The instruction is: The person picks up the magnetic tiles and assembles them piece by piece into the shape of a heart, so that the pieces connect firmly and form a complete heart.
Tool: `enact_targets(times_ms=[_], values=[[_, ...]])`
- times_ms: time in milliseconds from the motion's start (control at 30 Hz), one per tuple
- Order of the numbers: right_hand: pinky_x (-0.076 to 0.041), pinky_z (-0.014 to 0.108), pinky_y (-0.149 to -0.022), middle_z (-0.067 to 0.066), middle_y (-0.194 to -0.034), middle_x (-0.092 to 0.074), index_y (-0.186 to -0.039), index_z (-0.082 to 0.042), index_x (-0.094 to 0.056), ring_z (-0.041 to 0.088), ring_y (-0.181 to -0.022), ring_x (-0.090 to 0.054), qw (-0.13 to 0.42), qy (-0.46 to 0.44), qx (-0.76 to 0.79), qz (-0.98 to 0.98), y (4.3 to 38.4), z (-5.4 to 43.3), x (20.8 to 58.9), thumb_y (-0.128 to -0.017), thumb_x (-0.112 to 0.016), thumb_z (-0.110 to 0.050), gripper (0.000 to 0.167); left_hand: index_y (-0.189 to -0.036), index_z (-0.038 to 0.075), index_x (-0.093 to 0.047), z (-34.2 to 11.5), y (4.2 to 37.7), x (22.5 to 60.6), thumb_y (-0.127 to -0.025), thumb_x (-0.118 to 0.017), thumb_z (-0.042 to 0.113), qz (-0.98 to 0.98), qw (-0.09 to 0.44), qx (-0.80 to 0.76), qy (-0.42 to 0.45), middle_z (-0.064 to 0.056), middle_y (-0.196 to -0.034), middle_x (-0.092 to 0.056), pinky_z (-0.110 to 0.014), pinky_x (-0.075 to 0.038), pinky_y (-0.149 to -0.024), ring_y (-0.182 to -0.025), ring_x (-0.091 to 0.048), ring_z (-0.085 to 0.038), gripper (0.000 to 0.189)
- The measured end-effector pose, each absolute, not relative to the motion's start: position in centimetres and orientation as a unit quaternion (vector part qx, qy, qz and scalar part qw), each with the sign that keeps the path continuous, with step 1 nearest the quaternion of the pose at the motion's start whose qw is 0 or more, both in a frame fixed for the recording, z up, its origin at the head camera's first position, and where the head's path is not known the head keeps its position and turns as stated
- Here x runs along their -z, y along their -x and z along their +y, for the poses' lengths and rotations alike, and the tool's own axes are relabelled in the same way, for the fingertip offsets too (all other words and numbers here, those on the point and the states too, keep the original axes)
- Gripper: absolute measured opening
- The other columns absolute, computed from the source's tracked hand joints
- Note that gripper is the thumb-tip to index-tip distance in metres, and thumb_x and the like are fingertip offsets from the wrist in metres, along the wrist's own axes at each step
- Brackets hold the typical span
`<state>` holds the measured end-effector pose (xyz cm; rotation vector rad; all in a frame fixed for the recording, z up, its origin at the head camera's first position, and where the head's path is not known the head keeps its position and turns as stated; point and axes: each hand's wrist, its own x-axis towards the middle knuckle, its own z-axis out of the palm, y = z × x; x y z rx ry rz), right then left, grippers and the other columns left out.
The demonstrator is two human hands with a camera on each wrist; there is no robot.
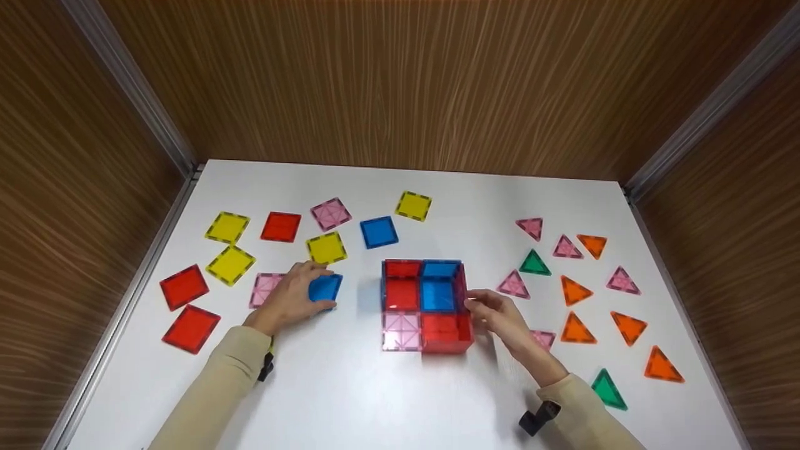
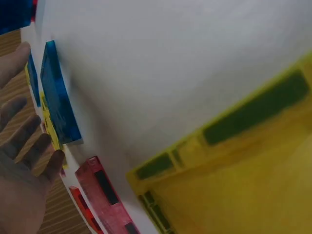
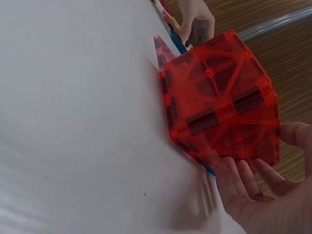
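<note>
My left hand (image 1: 295, 297) is over a blue square magnetic tile (image 1: 324, 288) lying on the table, thumb and fingers spread to either side of it. In the left wrist view those fingers (image 2: 30, 141) stand slightly off the blue tile (image 2: 59, 95). My right hand (image 1: 503, 319) holds the right wall of a box built of magnetic tiles (image 1: 402, 294). Thumb at the upper edge, fingertips against the red side (image 3: 222, 102) in the right wrist view. Red and blue squares form the box's back part; a pink square (image 1: 402, 331) lies flat at its front left.
Loose yellow, red, pink and blue squares lie left and behind, including a red square (image 1: 191, 329) and a blue square (image 1: 379, 232). Orange, green and pink triangles, such as an orange triangle (image 1: 578, 328), are scattered right. Wood-grain panels (image 1: 400, 81) enclose the white table (image 1: 350, 400).
</note>
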<state>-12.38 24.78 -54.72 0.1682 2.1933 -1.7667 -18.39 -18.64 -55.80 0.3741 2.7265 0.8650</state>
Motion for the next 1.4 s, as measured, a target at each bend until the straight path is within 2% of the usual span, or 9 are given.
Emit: enact_targets(times_ms=[233,600,767,933,1033,1133,1267,1400], values=[[-0.059,0.025,-0.087,0.018,-0.125,-0.068,-0.138,-0.001,-0.063,0.02,-0.104,-0.065,0.159,-0.062,0.621,0.765,12.3,24.7,54.9,-0.104,-0.066,-0.027,0.042,-0.152,0.023,-0.058,-18.9,18.1,56.5,-0.088,-0.085,0.046,0.942,0.126,-0.28,-0.138,-0.012,-0.162,-0.044,-0.065,-0.048,-0.114,-0.144,-0.044,-0.039,0.073],[-0.058,0.026,-0.089,0.02,-0.129,-0.068,-0.14,-0.001,-0.062,0.02,-0.105,-0.063,0.166,-0.062,0.619,0.765,12.3,24.8,54.9,-0.106,-0.064,-0.029,0.044,-0.147,0.022,-0.063,-19.0,17.5,56.6,-0.086,-0.085,0.049,0.948,0.114,-0.265,-0.136,-0.011,-0.15,-0.053,-0.062,-0.051,-0.112,-0.139,-0.047,-0.034,0.07],[-0.06,0.025,-0.091,0.02,-0.133,-0.067,-0.141,-0.002,-0.061,0.02,-0.107,-0.064,0.169,-0.064,0.62,0.764,12.3,24.9,54.7,-0.106,-0.064,-0.029,0.044,-0.146,0.021,-0.064,-18.5,16.9,56.7,-0.084,-0.086,0.053,0.94,0.094,-0.308,-0.109,-0.012,-0.145,-0.053,-0.062,-0.05,-0.113,-0.135,-0.048,-0.035,0.073],[-0.059,0.026,-0.091,0.017,-0.13,-0.068,-0.14,-0.002,-0.062,0.019,-0.107,-0.064,0.167,-0.065,0.618,0.766,12.3,24.9,54.7,-0.105,-0.065,-0.029,0.044,-0.147,0.023,-0.062,-17.0,16.0,56.3,-0.085,-0.085,0.052,0.916,0.1,-0.385,-0.052,-0.013,-0.145,-0.052,-0.062,-0.049,-0.115,-0.138,-0.047,-0.037,0.072],[-0.058,0.025,-0.087,0.015,-0.123,-0.069,-0.138,-0.001,-0.062,0.02,-0.103,-0.063,0.163,-0.066,0.62,0.765,12.3,24.8,54.7,-0.105,-0.065,-0.028,0.043,-0.147,0.023,-0.061,-15.7,15.1,55.9,-0.087,-0.085,0.048,0.894,0.105,-0.436,-0.02,-0.012,-0.145,-0.054,-0.057,-0.051,-0.114,-0.136,-0.05,-0.034,0.069],[-0.058,0.025,-0.085,0.016,-0.121,-0.069,-0.138,0.0,-0.062,0.02,-0.101,-0.063,0.161,-0.062,0.623,0.763,12.4,24.8,54.7,-0.105,-0.065,-0.027,0.043,-0.145,0.02,-0.063,-14.4,14.1,55.8,-0.089,-0.084,0.043,0.869,0.103,-0.485,-0.002,-0.011,-0.141,-0.059,-0.046,-0.055,-0.108,-0.126,-0.056,-0.03,0.063],[-0.059,0.024,-0.086,0.019,-0.125,-0.068,-0.138,0.001,-0.062,0.019,-0.102,-0.063,0.162,-0.056,0.621,0.765,12.4,24.8,54.8,-0.105,-0.064,-0.028,0.044,-0.141,0.015,-0.064,-12.9,12.9,55.8,-0.092,-0.082,0.037,0.828,0.111,-0.549,0.008,-0.011,-0.129,-0.067,-0.029,-0.054,-0.094,-0.11,-0.061,-0.023,0.056],[-0.058,0.024,-0.086,0.021,-0.128,-0.067,-0.139,0.001,-0.061,0.02,-0.103,-0.063,0.164,-0.055,0.62,0.766,12.4,24.9,54.8,-0.106,-0.064,-0.028,0.044,-0.14,0.009,-0.064,-11.6,11.8,55.9,-0.096,-0.078,0.033,0.779,0.142,-0.61,0.015,-0.013,-0.123,-0.071,-0.023,-0.056,-0.086,-0.101,-0.064,-0.018,0.052]])
